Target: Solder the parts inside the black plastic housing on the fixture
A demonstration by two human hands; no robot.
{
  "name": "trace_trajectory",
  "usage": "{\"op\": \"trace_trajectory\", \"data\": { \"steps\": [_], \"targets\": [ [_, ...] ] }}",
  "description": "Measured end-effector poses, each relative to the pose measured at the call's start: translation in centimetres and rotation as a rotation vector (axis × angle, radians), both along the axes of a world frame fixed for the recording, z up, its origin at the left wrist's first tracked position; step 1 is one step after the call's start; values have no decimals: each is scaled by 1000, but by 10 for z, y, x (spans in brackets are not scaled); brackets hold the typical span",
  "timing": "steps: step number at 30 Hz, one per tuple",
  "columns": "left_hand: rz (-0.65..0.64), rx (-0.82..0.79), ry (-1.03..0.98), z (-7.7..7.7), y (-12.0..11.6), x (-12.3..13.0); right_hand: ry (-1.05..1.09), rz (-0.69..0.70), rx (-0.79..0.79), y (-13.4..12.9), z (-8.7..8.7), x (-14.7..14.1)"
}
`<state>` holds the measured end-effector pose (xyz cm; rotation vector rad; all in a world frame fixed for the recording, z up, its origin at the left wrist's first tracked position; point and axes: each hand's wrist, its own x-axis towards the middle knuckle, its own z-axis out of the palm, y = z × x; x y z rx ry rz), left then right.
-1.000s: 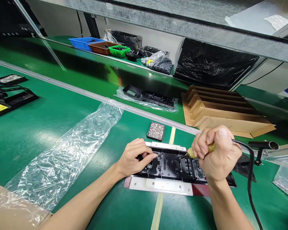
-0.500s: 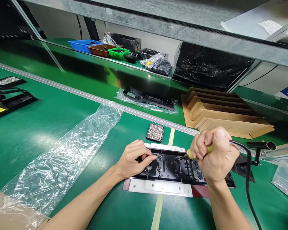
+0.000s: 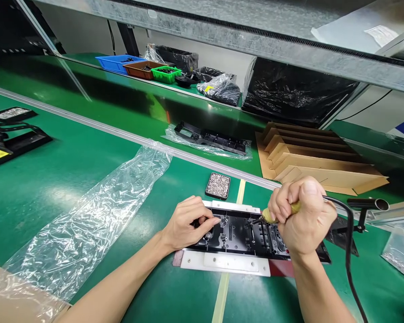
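A black plastic housing [image 3: 237,231] with ribs and posts lies between the white blocks of a fixture [image 3: 227,263]. My right hand [image 3: 301,213] is wrapped round the yellow handle of a corded soldering iron [image 3: 268,216], its tip down at a post inside the housing. Over the housing's left part, my left hand [image 3: 190,224] has its fingers curled and thumb against them; whatever they may hold is hidden. Behind the fixture sits a small black tray [image 3: 217,197] full of tiny metal pieces.
Crumpled clear plastic [image 3: 97,220] stretches across the left of the green bench. A second black housing [image 3: 212,138] lies on plastic behind the metal rail. Folded cardboard dividers [image 3: 319,163] stand back right, near a metal tube holder [image 3: 366,205]. The iron's black cable [image 3: 348,251] hangs at right.
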<state>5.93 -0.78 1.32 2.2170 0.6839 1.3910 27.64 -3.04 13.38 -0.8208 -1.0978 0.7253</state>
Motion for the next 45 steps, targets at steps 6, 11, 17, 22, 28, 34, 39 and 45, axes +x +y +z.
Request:
{"op": "trace_trajectory", "data": {
  "steps": [6, 11, 17, 22, 28, 34, 39, 45],
  "targets": [
    [4, 0, 17, 0, 0, -2, 1, 3, 4, 1, -2, -1],
    [13, 6, 25, -2, 1, -2, -2, 8, 11, 2, -4, -2],
    [17, 10, 34, -3, 1, -2, 0, 10, 10, 2, -7, -1],
    [18, 11, 39, -4, 1, -3, -3, 18, 2, 2, -10, -1],
    [20, 27, 37, -6, 3, -4, 13, 46, -6, 6, -14, -2],
    [22, 36, 39, -1, 4, -4, 21, 33, 11, 5, -11, -2],
    [12, 35, 31, 2, 2, -5, 21, 35, 11, 4, -7, -5],
    [6, 31, 42, 0, 0, -9, 32, 35, -4, 3, -7, -7]
  ]
}}
